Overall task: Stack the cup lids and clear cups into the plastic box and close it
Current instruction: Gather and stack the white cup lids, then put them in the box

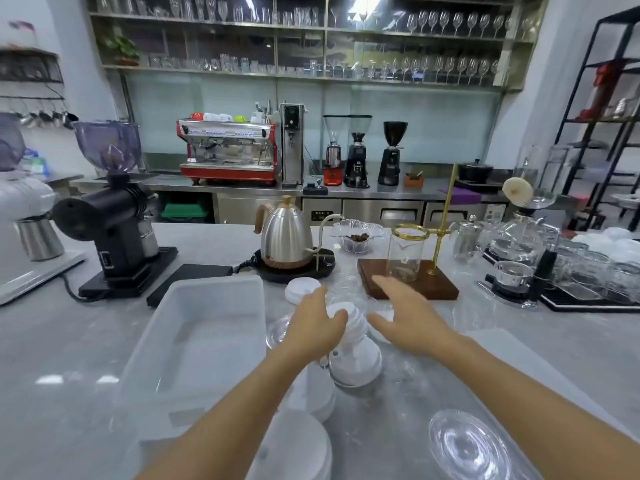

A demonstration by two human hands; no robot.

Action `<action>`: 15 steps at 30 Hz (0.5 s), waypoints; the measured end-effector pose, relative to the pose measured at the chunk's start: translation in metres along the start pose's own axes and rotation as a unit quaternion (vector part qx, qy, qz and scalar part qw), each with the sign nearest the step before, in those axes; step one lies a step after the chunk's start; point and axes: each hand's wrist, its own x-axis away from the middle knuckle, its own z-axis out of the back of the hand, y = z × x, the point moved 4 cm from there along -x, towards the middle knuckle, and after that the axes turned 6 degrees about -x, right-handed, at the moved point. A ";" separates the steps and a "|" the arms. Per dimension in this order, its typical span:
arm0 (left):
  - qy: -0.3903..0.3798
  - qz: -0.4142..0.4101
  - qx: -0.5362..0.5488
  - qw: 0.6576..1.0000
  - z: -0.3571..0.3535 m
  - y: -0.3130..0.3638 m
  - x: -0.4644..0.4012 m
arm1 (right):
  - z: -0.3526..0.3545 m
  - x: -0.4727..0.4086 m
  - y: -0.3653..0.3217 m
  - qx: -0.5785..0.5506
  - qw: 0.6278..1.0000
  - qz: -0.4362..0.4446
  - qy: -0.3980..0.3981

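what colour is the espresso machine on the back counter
Red with silver metal panels; the espresso machine shows in the head view.

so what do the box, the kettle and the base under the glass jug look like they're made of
Box: translucent whitish plastic, matte; the counter shows dimly through its walls.
Kettle: brushed metal, probably steel, with wood-look handle and knob.
Base: dark wood, satin, by its brown tone.

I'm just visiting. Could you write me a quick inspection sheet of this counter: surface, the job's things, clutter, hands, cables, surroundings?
Surface: grey counter.
Job's things: open box, nothing inside; stacked lids; loose lid; clear cups lying about.
Clutter: kettle, grinder, glass jar on a wooden stand.
Hands: left hand grips the lid stack; right hand open, holding nothing.
Cables: black cable by the grinder.
Surroundings: espresso machine, shelves of glasses.
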 end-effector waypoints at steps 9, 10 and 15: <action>-0.027 0.064 0.057 0.996 -0.031 -0.005 -0.025 | -0.037 -0.003 0.013 -0.120 0.983 -0.083 -0.107; -0.027 0.067 0.049 0.996 -0.033 -0.006 -0.026 | -0.040 -0.004 0.012 -0.111 0.984 -0.084 -0.116; -0.012 0.065 0.041 0.997 -0.040 -0.007 -0.025 | -0.051 -0.010 0.012 -0.068 0.983 -0.099 -0.139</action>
